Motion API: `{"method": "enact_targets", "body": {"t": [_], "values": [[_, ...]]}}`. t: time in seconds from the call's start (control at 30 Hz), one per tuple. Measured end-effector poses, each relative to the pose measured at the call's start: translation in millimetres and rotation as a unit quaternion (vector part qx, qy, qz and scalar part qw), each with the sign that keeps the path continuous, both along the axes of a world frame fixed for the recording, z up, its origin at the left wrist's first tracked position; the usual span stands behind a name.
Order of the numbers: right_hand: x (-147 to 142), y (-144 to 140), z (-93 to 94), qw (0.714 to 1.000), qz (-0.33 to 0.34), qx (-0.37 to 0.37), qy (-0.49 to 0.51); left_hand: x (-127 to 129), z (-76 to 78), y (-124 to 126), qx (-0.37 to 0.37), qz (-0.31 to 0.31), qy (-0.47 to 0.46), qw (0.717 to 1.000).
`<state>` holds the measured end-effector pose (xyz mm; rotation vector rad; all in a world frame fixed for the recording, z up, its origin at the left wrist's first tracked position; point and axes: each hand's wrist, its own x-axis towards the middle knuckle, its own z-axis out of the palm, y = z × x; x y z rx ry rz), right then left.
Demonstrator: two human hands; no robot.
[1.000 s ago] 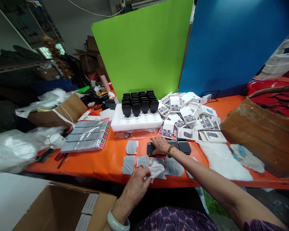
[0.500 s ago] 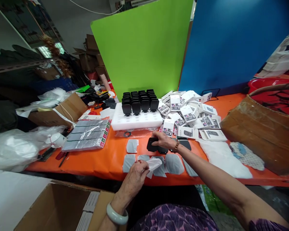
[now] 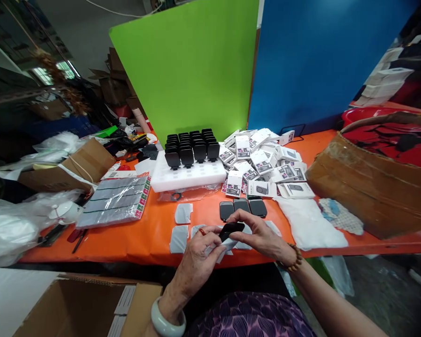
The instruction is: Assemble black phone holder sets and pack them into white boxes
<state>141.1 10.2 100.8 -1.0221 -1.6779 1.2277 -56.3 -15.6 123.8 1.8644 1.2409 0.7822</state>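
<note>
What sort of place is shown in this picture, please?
Probably a small packing workshop: a pile of white printed boxes, rows of black pieces standing on white foam, and an open cardboard carton.

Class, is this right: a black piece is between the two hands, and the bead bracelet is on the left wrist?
Wrong wrist: the head view shows the bead bracelet on the right, not the left. The black piece is between the left hand and right hand.

An orange-covered table (image 3: 149, 234) runs before an upright lime-green panel (image 3: 185, 70) and a blue panel (image 3: 308, 61). Behind, at left, stands a grey wall (image 3: 87, 35), with small bright window panes (image 3: 66, 69) nearby. The grey floor (image 3: 379, 285) lies in shadow at lower right.
</note>
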Motion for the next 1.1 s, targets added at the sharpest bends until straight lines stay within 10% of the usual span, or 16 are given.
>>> {"method": "enact_targets", "body": {"t": [0.5,0.73,0.93,1.1], "values": [[-2.9,-6.0,-1.0,0.999,0.039,-0.006,0.009,14.3,16.8,7.3,-0.071,-0.020,-0.155,0.985],[-20.4,5.2,-14.6,0.986,-0.086,-0.106,0.095,11.2,-10.0,-9.2,0.146,0.269,-0.061,0.950],[-37.7,5.9,-26.0,0.964,-0.089,-0.172,0.182,26.0,-40.6,-24.3,0.009,0.212,-0.021,0.977],[-46.4,5.6,-26.5,0.969,-0.135,-0.139,0.156,24.5,-52.3,-13.8,-0.131,0.201,-0.161,0.957]]}}
